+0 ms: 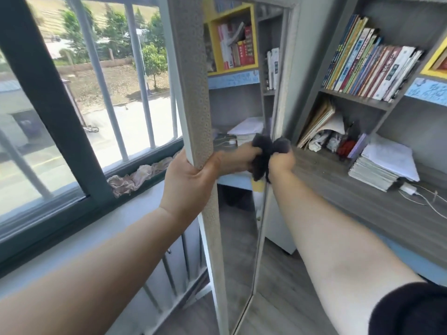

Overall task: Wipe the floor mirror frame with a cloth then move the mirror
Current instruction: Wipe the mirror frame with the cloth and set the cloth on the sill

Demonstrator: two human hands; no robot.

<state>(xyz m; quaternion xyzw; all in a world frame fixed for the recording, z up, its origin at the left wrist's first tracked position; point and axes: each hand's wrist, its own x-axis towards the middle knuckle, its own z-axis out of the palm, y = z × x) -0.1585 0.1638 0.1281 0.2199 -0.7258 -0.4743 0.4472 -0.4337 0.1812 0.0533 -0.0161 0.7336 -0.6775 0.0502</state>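
- Floor mirror [238,189] standing tall through the centre of the frame, turned nearly edge-on, its glass showing reflected shelves and books.
- Near frame edge [193,81], pale and pebbled in texture, running from the top centre down toward the bottom centre.
- Left hand [187,182] at mid-frame, wrapped around that near frame edge, fingers closed on it, thumb across the front.
- Right hand [281,160] just right of centre, fist closed on a dark cloth [281,143], pressed against the far frame edge [281,93] of the mirror.
- Reflection of that fist and cloth visible in the glass just left of the real ones, meeting at the far edge.
- Dark sleeve [411,310] bunched at the lower right corner, on the right arm.
- Window [53,105] with vertical bars filling the upper left; crumpled pale rag [135,177] lying in the window track just left of the left hand.
- Bookshelf [358,97] at the upper right with a row of leaning books [370,68].
- Desk [362,201] at right, bearing a stack of papers [384,165] and a white charger [408,189] with its cable.
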